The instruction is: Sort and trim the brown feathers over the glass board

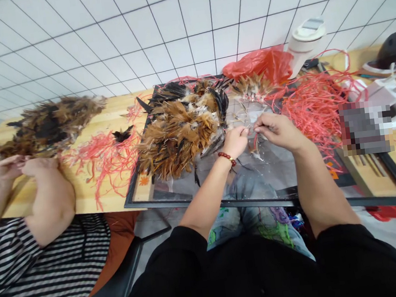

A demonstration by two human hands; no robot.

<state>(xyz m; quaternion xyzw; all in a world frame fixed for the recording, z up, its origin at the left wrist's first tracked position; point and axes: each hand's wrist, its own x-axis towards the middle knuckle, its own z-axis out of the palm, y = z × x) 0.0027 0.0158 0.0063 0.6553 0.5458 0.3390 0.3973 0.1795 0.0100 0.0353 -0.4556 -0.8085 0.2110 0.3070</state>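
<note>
My left hand (pixel 236 142), with a beaded bracelet (pixel 227 158) at its wrist, is closed in a pinch over the framed glass panel (pixel 203 193). Close beside it, my right hand (pixel 277 130) is pinched too, the fingertips of both almost meeting. Whatever lies between the fingers is too small to make out. A few small loose feathers (pixel 255 147) show just below the fingertips. To the left of my left hand spreads a big heap of brown and black feathers (pixel 178 131). Right of my right hand lies a tangled pile of pink-red strips (pixel 313 107).
A red plastic bag (pixel 260 65) and a white cup (pixel 305 43) stand near the tiled wall. More feathers (pixel 52 122) and pink strips (pixel 109 156) lie to the left, where a co-worker's hands (pixel 24 166) work. A dark pixelated object (pixel 365 127) is at right.
</note>
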